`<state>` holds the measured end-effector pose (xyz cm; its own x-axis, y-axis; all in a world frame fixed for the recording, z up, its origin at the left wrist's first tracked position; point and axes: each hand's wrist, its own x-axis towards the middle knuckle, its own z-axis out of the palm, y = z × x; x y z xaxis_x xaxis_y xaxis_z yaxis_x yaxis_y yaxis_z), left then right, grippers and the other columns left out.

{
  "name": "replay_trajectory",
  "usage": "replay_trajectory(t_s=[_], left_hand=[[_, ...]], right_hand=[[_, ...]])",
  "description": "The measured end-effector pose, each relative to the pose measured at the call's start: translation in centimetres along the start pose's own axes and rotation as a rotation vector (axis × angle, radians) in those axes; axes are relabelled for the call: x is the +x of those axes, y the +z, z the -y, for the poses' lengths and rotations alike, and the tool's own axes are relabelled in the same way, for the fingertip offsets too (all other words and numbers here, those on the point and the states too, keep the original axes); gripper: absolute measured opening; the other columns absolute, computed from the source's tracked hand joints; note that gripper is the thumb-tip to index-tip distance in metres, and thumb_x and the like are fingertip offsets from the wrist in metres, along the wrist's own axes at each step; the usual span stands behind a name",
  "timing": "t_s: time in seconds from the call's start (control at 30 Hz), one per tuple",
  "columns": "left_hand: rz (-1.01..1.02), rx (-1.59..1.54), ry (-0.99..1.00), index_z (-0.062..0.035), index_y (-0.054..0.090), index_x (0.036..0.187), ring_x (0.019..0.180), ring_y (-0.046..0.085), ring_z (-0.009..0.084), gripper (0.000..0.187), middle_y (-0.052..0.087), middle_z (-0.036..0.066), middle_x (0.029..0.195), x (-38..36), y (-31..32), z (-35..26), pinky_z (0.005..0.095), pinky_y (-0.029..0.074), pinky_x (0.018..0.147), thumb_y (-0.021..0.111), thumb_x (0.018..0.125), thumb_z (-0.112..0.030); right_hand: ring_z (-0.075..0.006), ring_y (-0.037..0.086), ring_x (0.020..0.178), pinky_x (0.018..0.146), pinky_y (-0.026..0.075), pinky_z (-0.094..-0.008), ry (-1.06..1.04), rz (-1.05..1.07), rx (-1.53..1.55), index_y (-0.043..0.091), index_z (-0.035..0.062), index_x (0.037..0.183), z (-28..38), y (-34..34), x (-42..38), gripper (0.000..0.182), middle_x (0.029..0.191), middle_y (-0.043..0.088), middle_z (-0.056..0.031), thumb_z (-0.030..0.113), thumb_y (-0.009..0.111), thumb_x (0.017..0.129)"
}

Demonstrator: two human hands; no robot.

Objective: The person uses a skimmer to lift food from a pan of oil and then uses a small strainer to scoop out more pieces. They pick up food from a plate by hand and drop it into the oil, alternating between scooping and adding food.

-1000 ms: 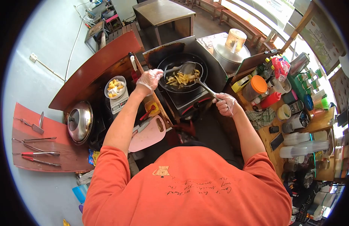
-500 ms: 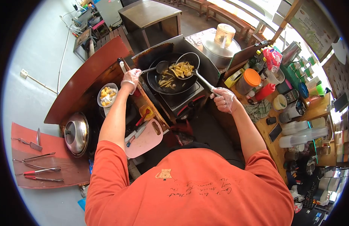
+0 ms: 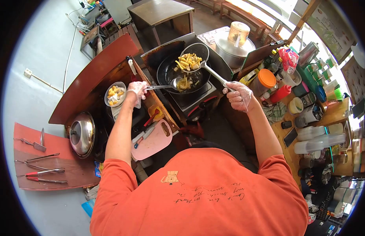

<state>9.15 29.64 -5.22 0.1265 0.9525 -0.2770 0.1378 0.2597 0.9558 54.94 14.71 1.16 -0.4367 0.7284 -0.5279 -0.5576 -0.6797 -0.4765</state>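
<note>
My left hand [image 3: 137, 93], in a clear plastic glove, is wrapped round the handle of a metal ladle [image 3: 177, 82]. The ladle's bowl is down in the black wok [image 3: 162, 74], against yellow food pieces [image 3: 185, 83] there. My right hand [image 3: 238, 96], gloved too, grips the handle of a round mesh strainer [image 3: 203, 50]. Tilted over the far side of the wok, the strainer holds a pile of fried yellow strips and chunks [image 3: 188, 61]. The wok sits on a stove [image 3: 190, 103] with dark metal guards round it.
Left of the stove is a bowl of yellow and white pieces [image 3: 115, 95]. A pink cutting board [image 3: 153, 142] with knives lies nearer me. A large lidded pot [image 3: 233, 48] stands behind right. Bottles, an orange-lidded tub [image 3: 265, 79] and plastic containers crowd the right counter.
The ladle has moved from the wok's upper left down into the food near its middle, and my left hand has lowered. The strainer now tilts more, its rim higher; the view has shifted slightly.
</note>
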Motion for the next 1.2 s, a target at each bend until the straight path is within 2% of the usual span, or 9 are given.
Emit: replay_trajectory(t_s=[0.27,0.37,0.43,0.63,0.73,0.83,0.87,1.03,1.2], left_hand=[[0.053,-0.706,-0.163,0.0048,0.061,0.093,0.049,0.048,0.0137,0.01,0.058,0.01,0.072,0.3,6.8,6.7,0.0265,0.042,0.046,0.061,0.088,-0.003],[-0.16,-0.603,-0.187,-0.0025,0.059,0.078,0.048,0.046,0.0113,0.013,0.052,0.004,0.064,0.1,11.2,6.0,0.0258,0.043,0.043,0.063,0.089,-0.007],[-0.177,-0.63,-0.204,-0.0072,0.054,0.071,0.047,0.045,0.0102,0.02,0.049,0.001,0.06,0.6,12.9,6.1,0.029,0.052,0.047,0.063,0.09,-0.008],[-0.216,-0.804,-0.186,-0.0059,0.053,0.078,0.047,0.049,0.0128,0.019,0.046,0.001,0.059,2.8,15.7,7.5,0.0349,0.058,0.05,0.059,0.095,-0.013],[-0.281,-0.889,-0.168,-0.0032,0.051,0.1,0.048,0.049,0.0137,0.013,0.048,0.003,0.061,3.2,16.2,7.4,0.037,0.06,0.052,0.057,0.096,-0.014],[-0.271,-0.913,-0.129,-0.0025,0.05,0.105,0.048,0.05,0.0139,0.016,0.048,0.003,0.061,3.2,16.1,7.1,0.0369,0.06,0.052,0.058,0.096,-0.014],[-0.303,-0.899,-0.109,-0.0069,0.053,0.076,0.049,0.052,0.0143,0.019,0.049,0.002,0.059,3.1,16.2,7.1,0.037,0.06,0.059,0.06,0.093,-0.012],[-0.257,-0.895,-0.084,-0.0071,0.052,0.077,0.05,0.052,0.015,0.02,0.049,0.002,0.059,3.2,15.1,7.2,0.0372,0.06,0.059,0.062,0.092,-0.014],[-0.268,-0.873,-0.028,-0.0023,0.056,0.094,0.05,0.052,0.0139,0.014,0.051,0.003,0.063,1.8,13.6,6.1,0.0357,0.059,0.053,0.063,0.092,-0.014]], right_hand=[[-0.0037,0.029,0.034,0.03,0.023,-0.0214,0.0,0.041,0.013,0.053,0.0052,0.081,0.0,0.7,-0.3,0.026,0.048,0.034,0.0089,0.025,0.055,0.097],[-0.0037,0.03,0.035,0.031,0.023,-0.0213,-0.021,-0.024,-0.034,0.052,0.0057,0.08,-0.4,1.0,-0.6,0.024,0.049,0.035,0.0089,0.024,0.055,0.096],[-0.0038,0.03,0.035,0.031,0.024,-0.0214,-0.031,-0.069,-0.061,0.052,0.006,0.08,-0.8,1.0,-0.8,0.023,0.049,0.035,0.0088,0.023,0.055,0.095],[-0.0046,0.031,0.034,0.029,0.025,-0.0226,0.008,-0.111,-0.055,0.053,0.006,0.078,-2.4,0.6,-0.8,0.022,0.049,0.036,0.0079,0.02,0.054,0.095],[-0.0047,0.031,0.035,0.031,0.025,-0.0222,0.008,-0.132,-0.061,0.051,0.0069,0.077,-3.3,1.2,-0.9,0.022,0.049,0.037,0.0077,0.019,0.054,0.094],[-0.0055,0.033,0.038,0.034,0.026,-0.0217,0.057,-0.076,-0.086,0.05,0.01,0.076,-3.7,0.6,-0.3,0.021,0.051,0.04,0.0076,0.022,0.057,0.092],[-0.0056,0.034,0.038,0.035,0.026,-0.0217,0.054,-0.104,-0.09,0.05,0.01,0.076,-4.1,0.5,0.1,0.022,0.051,0.04,0.0075,0.022,0.056,0.092],[-0.0069,0.037,0.039,0.038,0.029,-0.023,0.041,-0.198,-0.11,0.05,0.0097,0.075,-4.8,1.5,1.6,0.02,0.051,0.042,0.0064,0.02,0.057,0.091],[-0.006,0.034,0.037,0.034,0.026,-0.0217,0.057,-0.246,-0.08,0.05,0.0086,0.075,-5.1,1.0,3.9,0.021,0.05,0.039,0.0071,0.02,0.055,0.091]])
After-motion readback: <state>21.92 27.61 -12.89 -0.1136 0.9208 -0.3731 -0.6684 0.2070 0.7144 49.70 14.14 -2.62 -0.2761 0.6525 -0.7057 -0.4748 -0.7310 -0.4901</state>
